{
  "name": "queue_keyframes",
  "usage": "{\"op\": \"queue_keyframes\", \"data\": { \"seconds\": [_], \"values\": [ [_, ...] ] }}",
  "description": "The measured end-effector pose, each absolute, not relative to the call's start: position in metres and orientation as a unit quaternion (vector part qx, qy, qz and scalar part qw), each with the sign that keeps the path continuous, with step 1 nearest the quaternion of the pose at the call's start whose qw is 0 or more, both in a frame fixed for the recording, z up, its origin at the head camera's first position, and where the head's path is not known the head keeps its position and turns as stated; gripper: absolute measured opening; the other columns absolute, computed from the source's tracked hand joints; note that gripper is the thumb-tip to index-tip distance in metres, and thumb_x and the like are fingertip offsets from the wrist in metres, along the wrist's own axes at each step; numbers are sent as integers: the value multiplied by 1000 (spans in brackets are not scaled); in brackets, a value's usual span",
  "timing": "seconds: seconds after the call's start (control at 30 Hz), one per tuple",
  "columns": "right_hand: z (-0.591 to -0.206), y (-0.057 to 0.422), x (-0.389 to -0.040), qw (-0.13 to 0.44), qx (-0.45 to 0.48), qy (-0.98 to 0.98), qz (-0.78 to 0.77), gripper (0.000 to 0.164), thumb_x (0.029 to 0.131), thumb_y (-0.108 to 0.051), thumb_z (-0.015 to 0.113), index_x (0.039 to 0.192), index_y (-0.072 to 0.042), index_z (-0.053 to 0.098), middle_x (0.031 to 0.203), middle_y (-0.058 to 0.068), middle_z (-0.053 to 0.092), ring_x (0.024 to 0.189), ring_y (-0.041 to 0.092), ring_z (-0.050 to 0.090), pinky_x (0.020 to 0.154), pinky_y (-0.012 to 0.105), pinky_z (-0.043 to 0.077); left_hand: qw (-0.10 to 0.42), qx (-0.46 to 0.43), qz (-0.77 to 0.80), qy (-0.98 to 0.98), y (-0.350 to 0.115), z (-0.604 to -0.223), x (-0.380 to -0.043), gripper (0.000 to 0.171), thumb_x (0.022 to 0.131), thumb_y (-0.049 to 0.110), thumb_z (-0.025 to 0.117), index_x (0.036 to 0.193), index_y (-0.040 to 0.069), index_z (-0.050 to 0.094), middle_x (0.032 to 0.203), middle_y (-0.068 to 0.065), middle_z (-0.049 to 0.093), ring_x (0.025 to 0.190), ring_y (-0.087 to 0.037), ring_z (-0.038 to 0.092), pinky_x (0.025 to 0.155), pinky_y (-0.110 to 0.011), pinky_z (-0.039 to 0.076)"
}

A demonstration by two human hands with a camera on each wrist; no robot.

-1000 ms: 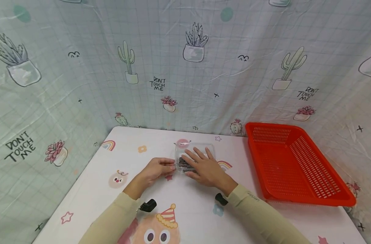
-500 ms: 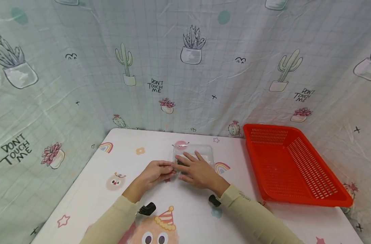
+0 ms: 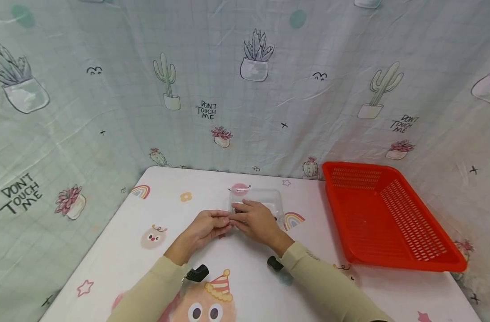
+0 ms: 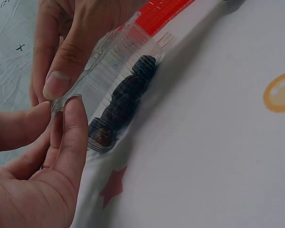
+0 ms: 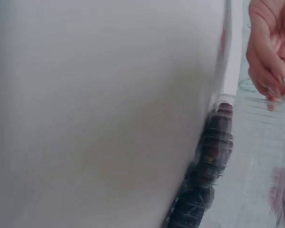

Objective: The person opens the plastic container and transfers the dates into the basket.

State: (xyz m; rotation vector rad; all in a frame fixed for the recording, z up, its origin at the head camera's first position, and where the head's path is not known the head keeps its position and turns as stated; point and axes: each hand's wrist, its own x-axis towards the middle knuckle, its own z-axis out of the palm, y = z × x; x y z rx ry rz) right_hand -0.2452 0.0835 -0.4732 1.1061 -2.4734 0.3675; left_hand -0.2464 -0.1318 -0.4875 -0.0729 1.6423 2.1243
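A clear plastic clamshell box (image 3: 265, 195) rests on the table. Several dark, round pieces (image 4: 126, 97) show through its ribbed wall; their kind cannot be told. The left hand (image 3: 202, 228) pinches the box's rim at its near left corner between thumb and fingers. At the same corner the right hand (image 3: 258, 223) lies over the box, its thumb (image 4: 61, 78) and fingers gripping the rim right beside the left fingertips. In the right wrist view the dark pieces (image 5: 213, 147) line the box's wall. The right hand covers part of the box in the head view.
A red perforated plastic basket (image 3: 365, 219) stands on the right of the table (image 3: 245, 286). A printed curtain (image 3: 213, 80) hangs behind and along the sides. Dark wrist devices (image 3: 197, 273) sit by both sleeves.
The right hand has slid left across the box, its fingers drawing in to the corner where the left hand holds the rim. The left hand has hardly moved; the basket stays put.
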Motion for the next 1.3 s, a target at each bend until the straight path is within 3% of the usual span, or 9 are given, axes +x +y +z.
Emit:
{"op": "queue_keyframes", "data": {
  "seconds": [0.2, 0.43, 0.63, 0.87, 1.0, 1.3],
  "values": [
    [-477, 79, -248, 226, 385, -884, 134, 18, 96, -30, 76, 112, -24, 83, 130, 2, 75, 125, 29, 69, 108, 44, 56, 220, -29, 775, 592, -130, -487, -248, 35, 102, -5, 58, 135, -14, 54, 98, -3, 76, 90, -13, 75, 84, -25, 64],
    [-476, 72, -252, 265, 426, -848, 172, 5, 93, -17, 78, 96, -16, 81, 107, -4, 75, 100, 14, 72, 86, 34, 59, 220, -23, 785, 579, -130, -487, -250, 34, 100, -9, 57, 133, -16, 53, 95, -3, 76, 88, -12, 75, 81, -24, 64],
    [-476, 70, -256, 272, 445, -832, 187, 5, 94, -11, 75, 93, -10, 79, 104, -2, 74, 99, 15, 70, 88, 33, 59, 211, -23, 787, 579, -128, -488, -251, 32, 99, -13, 55, 131, -16, 53, 92, -1, 76, 87, -11, 75, 81, -24, 64],
    [-473, 76, -253, 220, 429, -853, 203, 13, 95, -12, 76, 106, -7, 81, 118, 7, 72, 106, 18, 71, 96, 32, 61, 203, -24, 785, 585, -127, -486, -250, 40, 98, -11, 59, 137, -17, 51, 91, 1, 76, 85, -10, 75, 78, -24, 63],
    [-472, 76, -253, 202, 419, -860, 209, 12, 96, -10, 74, 106, -7, 80, 117, 7, 71, 105, 17, 71, 94, 31, 61, 200, -31, 783, 589, -126, -488, -251, 38, 99, -10, 59, 136, -15, 52, 89, 2, 76, 84, -9, 75, 75, -23, 62],
    [-474, 68, -257, 239, 409, -861, 188, 6, 93, 1, 73, 97, -2, 74, 105, 5, 65, 96, 17, 62, 90, 28, 58, 170, -50, 786, 593, -115, -491, -257, 38, 98, -9, 60, 134, -17, 55, 88, 0, 76, 83, -9, 75, 74, -22, 62]
  ]
}}
